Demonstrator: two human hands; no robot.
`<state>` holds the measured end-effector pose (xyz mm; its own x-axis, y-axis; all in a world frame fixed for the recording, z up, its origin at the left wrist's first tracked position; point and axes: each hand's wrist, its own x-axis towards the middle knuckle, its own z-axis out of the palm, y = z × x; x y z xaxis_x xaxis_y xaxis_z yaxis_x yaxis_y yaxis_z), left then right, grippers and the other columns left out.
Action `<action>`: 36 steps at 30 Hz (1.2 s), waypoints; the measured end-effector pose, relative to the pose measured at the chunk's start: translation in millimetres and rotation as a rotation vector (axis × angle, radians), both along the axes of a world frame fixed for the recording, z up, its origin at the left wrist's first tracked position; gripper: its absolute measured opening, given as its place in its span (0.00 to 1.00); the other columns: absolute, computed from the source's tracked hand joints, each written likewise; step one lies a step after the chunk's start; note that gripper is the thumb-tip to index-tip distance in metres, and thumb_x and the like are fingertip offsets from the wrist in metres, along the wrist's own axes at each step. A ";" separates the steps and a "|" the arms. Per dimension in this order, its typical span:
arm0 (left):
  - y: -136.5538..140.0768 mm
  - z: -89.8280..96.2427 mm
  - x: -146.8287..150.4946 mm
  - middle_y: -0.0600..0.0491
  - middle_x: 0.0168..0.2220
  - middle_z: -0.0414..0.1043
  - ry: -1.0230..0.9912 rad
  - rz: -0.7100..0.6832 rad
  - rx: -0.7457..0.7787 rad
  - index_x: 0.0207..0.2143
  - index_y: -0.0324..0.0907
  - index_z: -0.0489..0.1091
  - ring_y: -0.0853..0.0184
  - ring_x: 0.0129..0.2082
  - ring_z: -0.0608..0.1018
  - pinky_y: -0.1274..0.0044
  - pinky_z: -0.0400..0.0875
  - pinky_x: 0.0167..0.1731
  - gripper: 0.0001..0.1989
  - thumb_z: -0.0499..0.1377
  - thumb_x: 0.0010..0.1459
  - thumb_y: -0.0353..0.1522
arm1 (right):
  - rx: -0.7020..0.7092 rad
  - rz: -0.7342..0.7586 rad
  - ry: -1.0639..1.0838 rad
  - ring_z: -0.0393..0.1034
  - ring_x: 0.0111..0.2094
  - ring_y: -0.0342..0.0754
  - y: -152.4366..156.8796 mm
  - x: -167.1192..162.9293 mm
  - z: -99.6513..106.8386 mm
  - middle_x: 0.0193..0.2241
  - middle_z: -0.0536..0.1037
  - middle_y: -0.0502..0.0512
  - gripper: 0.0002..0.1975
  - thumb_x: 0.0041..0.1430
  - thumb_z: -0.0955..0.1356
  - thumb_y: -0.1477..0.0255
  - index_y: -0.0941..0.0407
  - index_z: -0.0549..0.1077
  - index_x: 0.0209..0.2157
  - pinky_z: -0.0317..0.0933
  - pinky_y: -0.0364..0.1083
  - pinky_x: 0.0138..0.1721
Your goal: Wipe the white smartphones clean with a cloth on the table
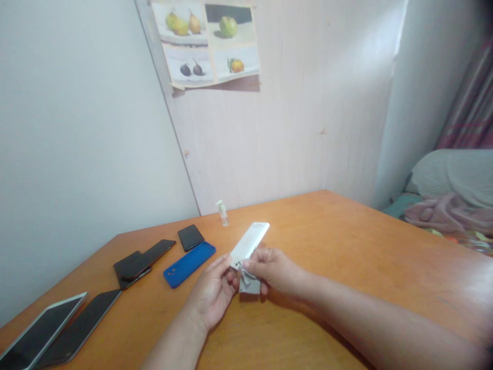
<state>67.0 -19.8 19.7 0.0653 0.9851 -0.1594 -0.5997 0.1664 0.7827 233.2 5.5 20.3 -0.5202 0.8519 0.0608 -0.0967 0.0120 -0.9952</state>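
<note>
A white phone [251, 240] is tilted up above the table in front of me, its far end pointing away to the right. My left hand [215, 290] grips its near left edge between thumb and fingers. On the near right side, my right hand [271, 270] pinches a crumpled grey cloth [249, 283] against the phone's lower end. Part of the cloth hangs below the fingers. To the left of my hands lies an empty blue phone case [189, 264], with a small black phone [190, 237] just behind it.
Dark phones [148, 258] overlap at the left. Nearer, a white-framed tablet [42, 334] rests partly over a dark tablet [82, 326]. A small clear pump bottle [222, 213] stands at the table's back edge by the wall. The orange wooden table [385, 288] extends to the right.
</note>
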 end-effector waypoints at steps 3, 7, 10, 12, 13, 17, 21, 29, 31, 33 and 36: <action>-1.4 1.5 0.7 0.55 0.27 0.70 -0.008 0.014 -0.006 0.36 0.37 0.70 0.79 0.18 0.68 0.85 0.67 0.18 0.05 0.64 0.57 0.26 | 0.005 -0.170 0.013 0.56 0.13 0.36 11.5 16.0 12.2 0.14 0.70 0.46 0.24 0.48 0.73 0.50 0.56 0.66 0.22 0.46 0.39 0.14; -3.5 2.5 2.0 0.56 0.27 0.69 -0.028 0.014 -0.024 0.37 0.37 0.70 0.80 0.17 0.66 0.86 0.66 0.18 0.05 0.63 0.58 0.25 | -0.007 -0.384 0.066 0.54 0.13 0.36 26.6 35.8 25.4 0.13 0.68 0.45 0.22 0.51 0.73 0.52 0.56 0.67 0.24 0.43 0.38 0.15; -2.9 0.9 1.7 0.57 0.27 0.68 -0.025 0.029 -0.026 0.36 0.37 0.70 0.80 0.18 0.67 0.85 0.67 0.18 0.05 0.63 0.58 0.25 | -0.028 -0.301 0.040 0.53 0.13 0.36 18.9 25.7 17.5 0.13 0.68 0.45 0.23 0.50 0.73 0.51 0.56 0.67 0.23 0.42 0.38 0.14; -1.5 -0.9 0.8 0.56 0.26 0.69 -0.010 0.027 -0.017 0.35 0.37 0.70 0.78 0.19 0.69 0.85 0.68 0.19 0.04 0.63 0.58 0.26 | -0.040 -0.154 0.024 0.55 0.12 0.36 8.7 11.2 6.2 0.13 0.68 0.45 0.25 0.48 0.73 0.50 0.57 0.67 0.23 0.43 0.38 0.13; -0.7 -1.7 0.3 0.56 0.26 0.69 0.002 0.017 -0.010 0.35 0.37 0.70 0.77 0.19 0.69 0.84 0.68 0.19 0.04 0.63 0.58 0.26 | -0.041 -0.077 0.044 0.57 0.13 0.37 4.4 4.6 0.8 0.15 0.70 0.46 0.25 0.47 0.73 0.48 0.57 0.67 0.23 0.44 0.38 0.13; 0.5 -2.1 -1.2 0.55 0.26 0.69 0.030 0.005 0.004 0.35 0.37 0.70 0.77 0.19 0.69 0.85 0.67 0.19 0.04 0.64 0.58 0.27 | -0.046 -0.096 0.080 0.57 0.13 0.37 6.4 4.4 -2.5 0.17 0.71 0.47 0.25 0.48 0.73 0.49 0.57 0.67 0.23 0.46 0.39 0.14; -2.9 1.5 0.4 0.56 0.27 0.68 0.047 -0.026 0.007 0.38 0.37 0.72 0.80 0.18 0.66 0.86 0.66 0.19 0.06 0.64 0.58 0.27 | -0.037 -0.362 0.094 0.54 0.13 0.36 31.7 37.4 18.4 0.13 0.67 0.45 0.23 0.51 0.73 0.52 0.56 0.67 0.23 0.44 0.38 0.14; -1.4 -2.0 0.1 0.57 0.26 0.67 0.052 0.016 0.007 0.38 0.36 0.72 0.80 0.19 0.66 0.85 0.66 0.20 0.06 0.64 0.58 0.27 | -0.097 -0.191 0.098 0.55 0.13 0.36 13.1 13.2 4.1 0.13 0.69 0.46 0.23 0.49 0.74 0.52 0.57 0.67 0.23 0.46 0.38 0.14; 0.8 -4.0 -1.5 0.58 0.24 0.66 0.045 -0.009 0.018 0.36 0.37 0.71 0.78 0.19 0.67 0.84 0.67 0.21 0.06 0.64 0.57 0.28 | -0.108 -0.039 0.122 0.58 0.14 0.37 1.7 -1.6 -5.0 0.16 0.72 0.48 0.25 0.46 0.74 0.50 0.57 0.67 0.23 0.48 0.39 0.14; 1.9 -4.2 -2.6 0.57 0.24 0.66 0.038 -0.038 0.034 0.36 0.37 0.71 0.77 0.19 0.68 0.84 0.67 0.21 0.06 0.65 0.57 0.29 | -0.091 -0.009 0.135 0.60 0.14 0.37 -2.1 -5.4 -6.2 0.18 0.73 0.49 0.26 0.45 0.75 0.49 0.57 0.66 0.23 0.48 0.39 0.14; 0.2 -1.2 -2.6 0.57 0.26 0.68 0.039 -0.030 0.019 0.37 0.37 0.71 0.79 0.19 0.66 0.85 0.65 0.19 0.06 0.64 0.57 0.28 | -0.052 -0.151 0.092 0.55 0.13 0.36 8.9 11.3 6.4 0.14 0.69 0.46 0.25 0.47 0.74 0.49 0.56 0.66 0.23 0.43 0.39 0.14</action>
